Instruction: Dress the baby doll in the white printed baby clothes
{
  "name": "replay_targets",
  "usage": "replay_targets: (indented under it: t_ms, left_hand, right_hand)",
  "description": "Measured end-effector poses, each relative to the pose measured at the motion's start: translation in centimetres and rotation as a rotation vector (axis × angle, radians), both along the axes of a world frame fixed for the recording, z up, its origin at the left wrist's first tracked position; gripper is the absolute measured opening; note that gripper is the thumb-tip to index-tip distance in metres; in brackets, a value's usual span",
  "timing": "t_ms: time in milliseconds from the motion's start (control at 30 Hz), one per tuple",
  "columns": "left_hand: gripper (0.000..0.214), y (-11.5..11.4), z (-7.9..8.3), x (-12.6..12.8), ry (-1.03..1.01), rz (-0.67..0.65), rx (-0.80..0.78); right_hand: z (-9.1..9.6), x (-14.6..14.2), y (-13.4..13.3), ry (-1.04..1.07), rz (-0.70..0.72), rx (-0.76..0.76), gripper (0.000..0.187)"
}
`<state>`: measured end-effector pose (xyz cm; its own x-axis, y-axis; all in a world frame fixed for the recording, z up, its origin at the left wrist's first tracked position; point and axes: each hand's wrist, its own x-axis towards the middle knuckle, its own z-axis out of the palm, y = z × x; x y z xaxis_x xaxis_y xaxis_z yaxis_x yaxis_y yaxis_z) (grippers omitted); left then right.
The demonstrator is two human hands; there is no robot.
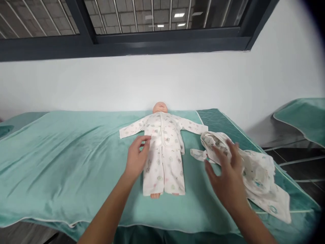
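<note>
A baby doll [160,107] lies on its back, dressed in a white printed long-sleeved top [162,130] and matching trousers [164,169]. Both sleeves stretch out sideways, and its feet just show below the trouser hems. My left hand [137,156] is at the left side of the top, thumb and index finger apart; I cannot tell whether the fingertips touch the cloth. Over on the right, my right hand [227,176] has its fingers spread above a crumpled heap of white printed baby clothes [261,173], partly covering it. Neither hand grips anything.
A green sheet [63,162] covers the bed, with a darker green cover [215,118] under it at the right. Behind stands a white wall [127,83] below a dark-framed window [167,44] with bars. Another green-covered surface [304,118] is at the far right.
</note>
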<state>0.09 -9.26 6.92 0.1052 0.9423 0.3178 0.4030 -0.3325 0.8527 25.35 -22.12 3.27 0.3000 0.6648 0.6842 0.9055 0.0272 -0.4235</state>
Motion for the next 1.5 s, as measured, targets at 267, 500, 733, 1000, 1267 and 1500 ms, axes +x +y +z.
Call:
replay_targets:
  t_ms: [267,500,733,1000,1267,1500]
  left_hand:
    - [0.034,15.2,1.2,6.5,0.296,-0.172,0.303]
    - [0.038,17.5,-0.5,6.7,0.340,-0.164,0.185]
    - [0.036,17.0,-0.4,7.0,0.333,-0.112,0.118]
    - [0.033,17.2,-0.6,6.9,0.261,-0.094,0.081]
    - [0.031,17.3,-0.9,6.9,0.214,-0.105,0.077]
    - [0.030,17.3,-0.9,6.9,0.181,-0.091,0.038]
  right_hand:
    - [2.4,-4.5,19.8,0.398,0.353,-0.086,0.038]
    - [1.7,-4.9,26.2,0.528,0.511,-0.159,0.024]
    - [1.0,-4.6,25.8,0.554,0.531,-0.136,0.019]
    - [1.1,-5.0,25.9,0.593,0.503,-0.141,0.018]
    - [1.1,-4.9,25.8,0.626,0.494,-0.154,0.020]
    - [1.2,-5.1,25.7,0.584,0.479,-0.158,0.019]
